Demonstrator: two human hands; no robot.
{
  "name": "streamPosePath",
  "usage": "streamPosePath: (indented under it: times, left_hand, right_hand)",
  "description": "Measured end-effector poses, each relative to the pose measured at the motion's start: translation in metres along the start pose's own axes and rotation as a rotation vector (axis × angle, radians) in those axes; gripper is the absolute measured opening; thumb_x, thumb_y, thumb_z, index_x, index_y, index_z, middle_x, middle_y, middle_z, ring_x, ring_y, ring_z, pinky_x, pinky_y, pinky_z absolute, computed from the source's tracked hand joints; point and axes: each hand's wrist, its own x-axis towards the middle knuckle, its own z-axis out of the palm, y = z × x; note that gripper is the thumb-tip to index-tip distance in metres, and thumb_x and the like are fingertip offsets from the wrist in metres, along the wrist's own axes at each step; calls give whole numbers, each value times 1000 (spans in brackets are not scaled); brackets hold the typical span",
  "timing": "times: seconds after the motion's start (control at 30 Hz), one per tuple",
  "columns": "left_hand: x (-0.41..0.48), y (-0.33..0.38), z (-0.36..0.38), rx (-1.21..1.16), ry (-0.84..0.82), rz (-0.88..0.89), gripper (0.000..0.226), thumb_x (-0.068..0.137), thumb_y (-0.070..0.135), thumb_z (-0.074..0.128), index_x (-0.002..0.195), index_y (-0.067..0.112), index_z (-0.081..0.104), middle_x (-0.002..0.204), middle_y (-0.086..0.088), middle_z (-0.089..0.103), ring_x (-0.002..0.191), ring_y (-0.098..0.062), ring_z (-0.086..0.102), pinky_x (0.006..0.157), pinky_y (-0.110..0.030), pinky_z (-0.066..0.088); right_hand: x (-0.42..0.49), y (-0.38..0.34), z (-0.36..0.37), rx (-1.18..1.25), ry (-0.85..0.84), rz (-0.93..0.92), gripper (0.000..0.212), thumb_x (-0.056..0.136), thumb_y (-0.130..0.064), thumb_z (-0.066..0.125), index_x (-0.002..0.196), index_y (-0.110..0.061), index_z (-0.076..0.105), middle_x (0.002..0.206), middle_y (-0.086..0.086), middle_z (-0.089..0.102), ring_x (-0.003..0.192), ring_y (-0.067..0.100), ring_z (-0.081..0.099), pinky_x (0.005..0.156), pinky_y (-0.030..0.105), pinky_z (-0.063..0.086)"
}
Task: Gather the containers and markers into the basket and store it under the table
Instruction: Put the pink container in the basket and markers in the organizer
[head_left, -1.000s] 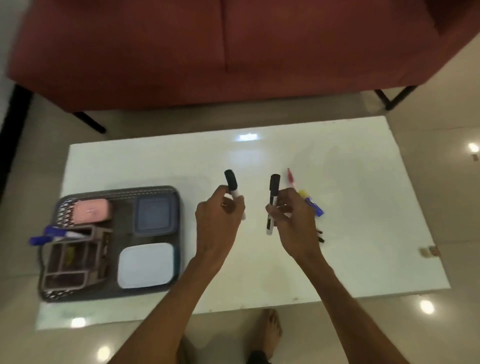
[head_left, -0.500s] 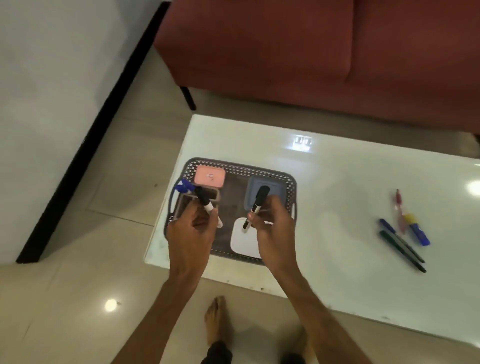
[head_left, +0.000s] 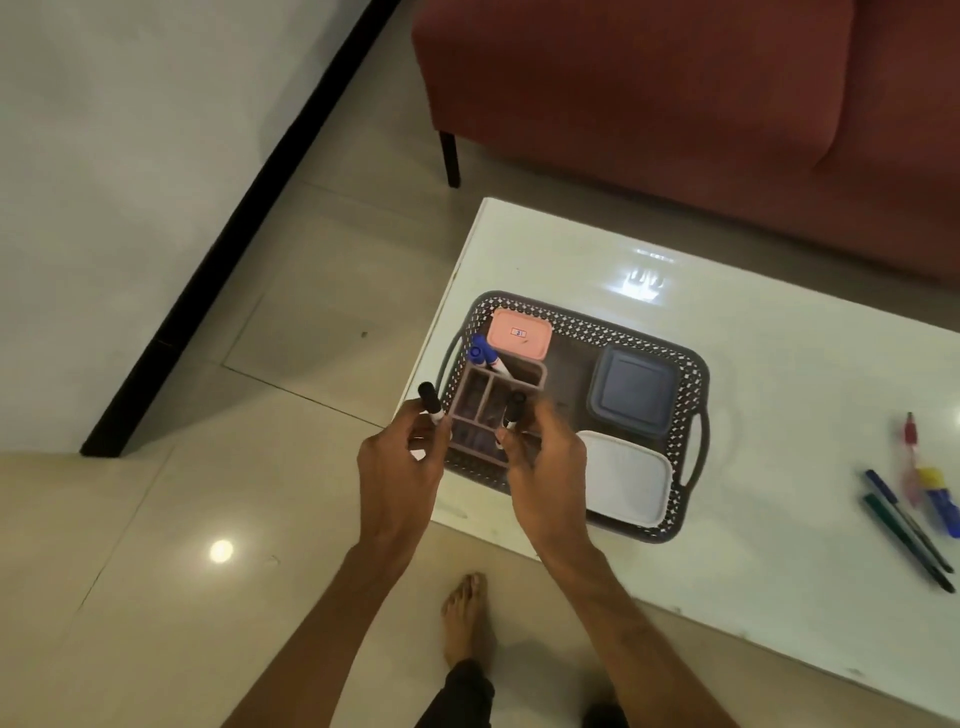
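A grey perforated basket (head_left: 691, 415) sits at the left end of the white table (head_left: 753, 597). Inside lie a pink container (head_left: 519, 333), a dark blue container (head_left: 632, 391), a white container (head_left: 626, 483) and a brownish divided organizer (head_left: 480, 395) with a blue-capped marker (head_left: 483, 353) leaning in it. My left hand (head_left: 397, 467) grips a black-capped marker (head_left: 430, 399) beside the basket's left rim. My right hand (head_left: 543, 467) holds another black-capped marker (head_left: 513, 408) over the organizer. Several loose markers and pens (head_left: 919, 509) lie on the table's right side.
A red sofa (head_left: 649, 104) stands beyond the table, its dark leg (head_left: 450, 158) near the table's far left corner. A wall with a black skirting (head_left: 234, 234) runs along the left. My bare foot (head_left: 465, 613) rests on the glossy tiled floor below the table's near edge.
Both hands have shifted a little to the left over the basket with their markers. The view has turned left, so the basket now sits nearer the middle.
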Motion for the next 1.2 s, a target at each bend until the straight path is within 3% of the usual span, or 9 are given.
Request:
streamPosePath:
  times: [0.1, 0.2, 0.33, 0.5, 0.67, 0.8, 0.97, 1.07, 1.2]
  left_hand:
    - [0, -13, 9, 4, -60, -39, 24, 94, 36, 65, 110, 18, 69, 93, 8, 76, 84, 0, 69, 83, -28, 59]
    - [2, -21, 16, 11, -66, -58, 21, 94, 36, 66, 107, 21, 70, 94, 9, 75, 85, 2, 66, 79, -16, 53]
    - [7, -29, 24, 118, -56, -67, 20, 93, 29, 68, 106, 15, 70, 98, 1, 73, 90, -15, 66, 82, -29, 54]
    - [9, -37, 33, 256, -93, -88, 17, 91, 27, 68, 104, 17, 65, 105, -1, 64, 104, -19, 58, 86, -25, 44]
    - [0, -29, 29, 154, -57, -140, 38, 88, 28, 73, 120, 15, 58, 119, -3, 59, 112, -20, 57, 93, -33, 51]
    - [-21, -9, 23, 92, 104, -83, 49, 83, 20, 78, 127, 17, 54, 132, -2, 47, 117, -26, 56, 91, -45, 58]
    - [-51, 37, 46, -47, 203, -9, 48, 83, 10, 76, 126, 10, 55, 134, -7, 46, 121, -27, 56, 91, -46, 59]
    - [-68, 69, 81, -93, 136, 34, 45, 85, 12, 74, 127, 10, 56, 138, -7, 44, 125, -24, 53, 93, -40, 57]
    - [-106, 125, 152, -87, -51, 144, 33, 87, 12, 71, 119, 12, 61, 123, -3, 53, 102, -16, 57, 84, -22, 53]
  right_hand:
    - [-6, 11, 11, -177, 7, 13, 29, 91, -17, 70, 118, -19, 61, 115, -2, 69, 104, 13, 63, 87, 19, 43]
    - [-10, 21, 19, -287, 11, 48, 29, 90, -18, 71, 117, -18, 61, 119, 0, 64, 112, 18, 57, 90, 19, 37]
    - [-9, 28, 23, -365, 10, 45, 31, 88, -17, 71, 117, -14, 61, 121, 3, 61, 117, 21, 54, 95, 26, 42]
    - [-7, 34, 27, -409, -34, 59, 30, 89, -19, 70, 118, -15, 60, 122, 3, 61, 119, 21, 51, 99, 37, 50]
    - [-11, 37, 15, -333, -89, 71, 44, 85, -20, 74, 126, -18, 56, 129, 1, 59, 123, 19, 50, 104, 33, 45]
    - [-18, 40, -14, -231, -93, 81, 51, 87, -30, 73, 133, -23, 53, 133, -2, 56, 124, 15, 48, 100, 25, 38]
    - [-23, 58, -74, -99, 71, 120, 35, 92, -32, 68, 125, -22, 60, 118, -5, 61, 110, 14, 56, 90, 24, 48]
    - [-26, 78, -120, -93, 178, 133, 30, 94, -33, 65, 123, -23, 62, 118, -6, 62, 109, 13, 59, 91, 27, 53]
    - [-36, 123, -201, -95, 351, 172, 26, 92, -21, 68, 117, -24, 65, 108, -7, 63, 102, 12, 60, 85, 38, 53]
